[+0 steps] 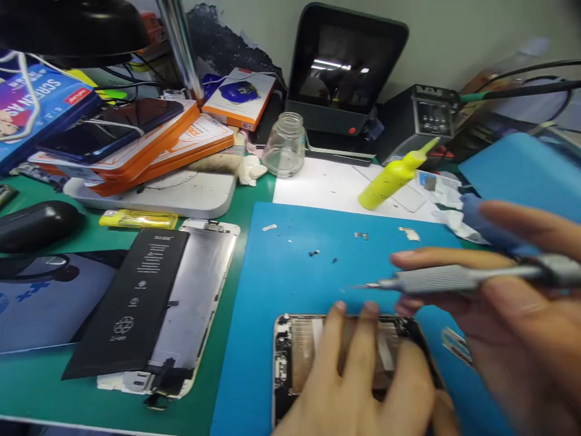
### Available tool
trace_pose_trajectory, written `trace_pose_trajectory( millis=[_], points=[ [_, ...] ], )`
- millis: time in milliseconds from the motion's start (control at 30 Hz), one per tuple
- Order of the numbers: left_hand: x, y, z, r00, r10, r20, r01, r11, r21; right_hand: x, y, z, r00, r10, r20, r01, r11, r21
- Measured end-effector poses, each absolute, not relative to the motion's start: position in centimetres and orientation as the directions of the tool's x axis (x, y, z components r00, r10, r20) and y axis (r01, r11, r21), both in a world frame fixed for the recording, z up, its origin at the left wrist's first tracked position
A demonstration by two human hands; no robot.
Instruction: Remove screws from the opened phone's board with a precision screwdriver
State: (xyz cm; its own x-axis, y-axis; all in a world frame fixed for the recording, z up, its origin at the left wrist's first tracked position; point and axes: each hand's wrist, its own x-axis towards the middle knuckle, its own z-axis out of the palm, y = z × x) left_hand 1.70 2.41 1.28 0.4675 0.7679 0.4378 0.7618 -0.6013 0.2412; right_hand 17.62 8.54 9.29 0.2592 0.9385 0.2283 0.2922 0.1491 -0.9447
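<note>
— From the head camera: risk of a slip. Screwdriver (454,278) pinched in the right hand (508,315), tip hanging just above and beyond the top edge of the opened phone (318,357). Could skid off a screw head and gouge the board if pressed at a slant.

— And the small parts?

— Loose screws (323,257) and metal brackets (362,235) scattered on the blue mat (290,266), well within reach of a sleeve. Easily swept off or mixed up.

— Left hand (358,381)?

— Flat on the phone, fingers spread, pressing rather than gripping. Covers much of the inside, so hard to say which parts remain; possibly the battery bay, bare and brownish.

— Look of the phone?

— Rear shell only, near edge of the mat, pale frame, dark circuitry along its left side. Screen panel (190,303) and black battery (131,303) lying apart on the green table (254,188).
</note>
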Motion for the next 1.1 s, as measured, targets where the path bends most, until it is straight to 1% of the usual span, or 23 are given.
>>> trace_pose_trajectory(
  millis=[33,67,100,133,167,200,267,367,467,567,633,767,867,1000,1033,1100],
  points=[
    [1.3,2.7,1.3,0.492,0.743,0.454,0.731,-0.636,0.249,18.2,8.3,9.4,0.307,0.925,0.223,0.192,0.169,-0.967],
    [0.9,3.0,1.4,0.518,0.704,0.485,0.687,-0.681,0.254,18.9,7.8,9.5,0.340,0.924,0.176,0.080,0.158,-0.984],
    [0.4,3.3,1.6,0.568,0.649,0.506,0.637,-0.736,0.229,19.7,7.1,9.5,0.368,0.923,0.108,-0.024,0.126,-0.992],
    [0.1,3.6,1.7,0.624,0.560,0.545,0.563,-0.806,0.183,20.3,6.3,9.4,0.377,0.925,0.051,-0.104,0.097,-0.990],
    [-0.3,3.9,1.9,0.637,0.534,0.557,0.542,-0.823,0.169,21.0,5.3,9.1,0.377,0.926,-0.007,-0.155,0.056,-0.986],
    [-0.5,4.1,2.0,0.636,0.545,0.546,0.561,-0.813,0.159,21.5,4.4,8.8,0.376,0.926,-0.040,-0.178,0.030,-0.984],
    [-0.8,4.2,2.2,0.654,0.554,0.515,0.550,-0.815,0.179,22.1,2.6,8.1,0.354,0.932,-0.079,-0.185,-0.013,-0.983],
    [-1.1,4.1,2.6,0.670,0.569,0.478,0.544,-0.814,0.207,22.0,1.0,7.2,0.303,0.950,-0.073,-0.177,-0.019,-0.984],
    [-1.4,4.4,3.0,0.732,0.529,0.430,0.516,-0.842,0.158,21.2,0.6,7.3,0.251,0.963,-0.094,-0.214,-0.040,-0.976],
    [-1.8,4.8,3.4,0.773,0.491,0.402,0.497,-0.862,0.099,20.0,0.5,7.8,0.302,0.938,-0.171,-0.294,-0.079,-0.953],
    [-2.0,4.7,3.6,0.775,0.492,0.397,0.504,-0.860,0.082,19.3,0.5,8.1,0.330,0.921,-0.205,-0.331,-0.090,-0.939],
    [-2.2,4.2,3.8,0.778,0.515,0.361,0.528,-0.846,0.070,19.0,0.3,8.2,0.304,0.926,-0.224,-0.349,-0.111,-0.930],
    [-2.3,4.0,3.9,0.777,0.537,0.328,0.540,-0.837,0.089,20.0,0.5,7.7,0.285,0.938,-0.197,-0.314,-0.103,-0.944],
    [-2.4,4.2,4.0,0.778,0.540,0.320,0.536,-0.837,0.108,21.2,0.7,7.0,0.103,0.989,-0.104,-0.210,-0.081,-0.974],
    [-2.4,4.3,4.0,0.781,0.539,0.315,0.534,-0.838,0.109,21.3,0.7,7.0,0.088,0.992,-0.090,-0.197,-0.071,-0.978],
    [-2.2,4.2,4.1,0.785,0.534,0.313,0.528,-0.842,0.112,21.0,0.5,7.1,0.172,0.982,-0.083,-0.201,-0.047,-0.978]
  ],
)
